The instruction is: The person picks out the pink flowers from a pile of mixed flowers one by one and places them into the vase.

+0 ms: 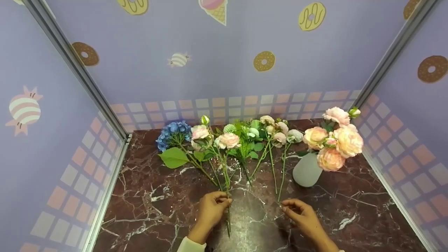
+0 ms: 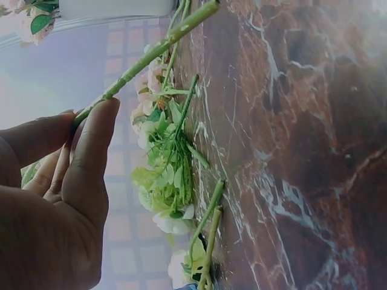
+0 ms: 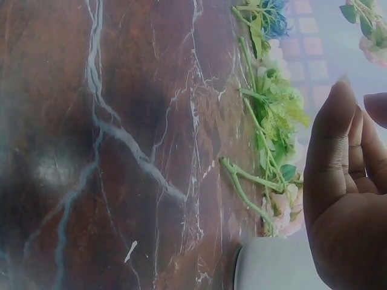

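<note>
One flower stem (image 2: 158, 49) is pinched in your left hand (image 1: 213, 207), its long axis pointing away from you. Your right hand (image 1: 301, 214), loosely curled and seemingly empty, is nearer the vase (image 1: 306, 172) ahead of it.

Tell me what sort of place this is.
Likely a small booth set up for arranging flowers: donut-patterned panels meeting at metal posts enclose three sides of a marble-patterned tabletop, where flower stems lie beside a grey vase of blooms.
</note>
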Demonstrator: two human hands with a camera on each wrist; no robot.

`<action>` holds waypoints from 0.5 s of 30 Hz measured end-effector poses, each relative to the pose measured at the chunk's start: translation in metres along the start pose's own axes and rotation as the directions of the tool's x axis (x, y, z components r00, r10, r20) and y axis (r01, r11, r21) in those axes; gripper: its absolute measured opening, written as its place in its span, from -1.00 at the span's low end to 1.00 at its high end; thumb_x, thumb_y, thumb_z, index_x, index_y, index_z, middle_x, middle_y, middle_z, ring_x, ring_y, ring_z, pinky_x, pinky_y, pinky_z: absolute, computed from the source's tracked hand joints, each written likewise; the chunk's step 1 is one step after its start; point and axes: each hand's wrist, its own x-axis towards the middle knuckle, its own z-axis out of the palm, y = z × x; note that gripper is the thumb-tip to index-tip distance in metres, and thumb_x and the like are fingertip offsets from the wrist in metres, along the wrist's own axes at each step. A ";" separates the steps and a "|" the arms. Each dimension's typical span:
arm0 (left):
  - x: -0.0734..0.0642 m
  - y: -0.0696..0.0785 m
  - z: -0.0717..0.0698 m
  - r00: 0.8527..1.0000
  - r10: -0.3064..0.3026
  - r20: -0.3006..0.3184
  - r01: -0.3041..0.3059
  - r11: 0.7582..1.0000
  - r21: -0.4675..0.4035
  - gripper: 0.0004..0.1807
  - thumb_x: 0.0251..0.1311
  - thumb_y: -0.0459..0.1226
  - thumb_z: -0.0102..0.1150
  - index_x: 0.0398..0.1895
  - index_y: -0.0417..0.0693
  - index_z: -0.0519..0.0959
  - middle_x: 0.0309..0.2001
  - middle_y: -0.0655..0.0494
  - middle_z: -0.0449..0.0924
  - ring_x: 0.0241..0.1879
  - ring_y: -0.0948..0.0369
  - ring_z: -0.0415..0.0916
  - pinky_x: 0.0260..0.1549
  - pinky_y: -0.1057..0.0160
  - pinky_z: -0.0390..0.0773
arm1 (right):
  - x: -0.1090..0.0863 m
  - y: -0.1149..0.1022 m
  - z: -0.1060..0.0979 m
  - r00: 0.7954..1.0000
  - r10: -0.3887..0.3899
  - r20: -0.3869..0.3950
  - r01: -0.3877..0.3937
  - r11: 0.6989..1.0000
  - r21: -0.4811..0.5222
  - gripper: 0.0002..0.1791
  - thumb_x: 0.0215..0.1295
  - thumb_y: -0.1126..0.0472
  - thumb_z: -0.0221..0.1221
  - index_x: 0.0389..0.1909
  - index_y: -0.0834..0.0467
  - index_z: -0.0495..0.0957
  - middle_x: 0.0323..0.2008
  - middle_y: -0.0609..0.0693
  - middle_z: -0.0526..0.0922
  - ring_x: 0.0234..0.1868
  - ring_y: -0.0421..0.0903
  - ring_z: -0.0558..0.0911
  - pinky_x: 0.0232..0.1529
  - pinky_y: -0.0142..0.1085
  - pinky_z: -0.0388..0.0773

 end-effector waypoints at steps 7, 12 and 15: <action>-0.005 0.006 0.003 0.999 0.004 0.033 -0.004 1.000 -0.019 -0.87 0.29 -0.50 0.55 -0.12 -0.34 0.86 -0.34 -0.12 0.89 -0.50 0.20 0.74 -0.51 0.42 0.69 | 0.001 -0.002 0.001 1.000 -0.010 0.017 0.010 1.000 -0.006 -0.59 0.67 0.33 0.27 0.31 0.56 0.55 -0.16 -0.08 0.74 -0.27 -0.25 0.77 -0.41 -0.28 0.79; -0.008 0.013 0.006 0.999 0.020 0.046 -0.018 0.999 -0.043 -0.89 0.28 -0.53 0.54 -0.16 -0.30 0.87 -0.34 -0.14 0.89 -0.50 0.22 0.75 -0.49 0.35 0.78 | 0.001 -0.004 0.001 1.000 -0.006 0.028 0.006 1.000 -0.002 -0.58 0.68 0.32 0.26 0.33 0.55 0.55 -0.13 -0.05 0.76 -0.26 -0.25 0.77 -0.40 -0.33 0.76; -0.010 0.017 0.008 0.998 0.034 0.053 -0.031 0.998 -0.055 -0.89 0.28 -0.53 0.55 -0.17 -0.30 0.87 -0.35 -0.13 0.89 -0.49 0.30 0.72 -0.47 0.36 0.78 | 0.002 -0.006 0.002 1.000 -0.011 0.021 0.011 1.000 -0.005 -0.59 0.67 0.32 0.27 0.31 0.54 0.56 -0.14 -0.06 0.75 -0.27 -0.24 0.75 -0.40 -0.33 0.75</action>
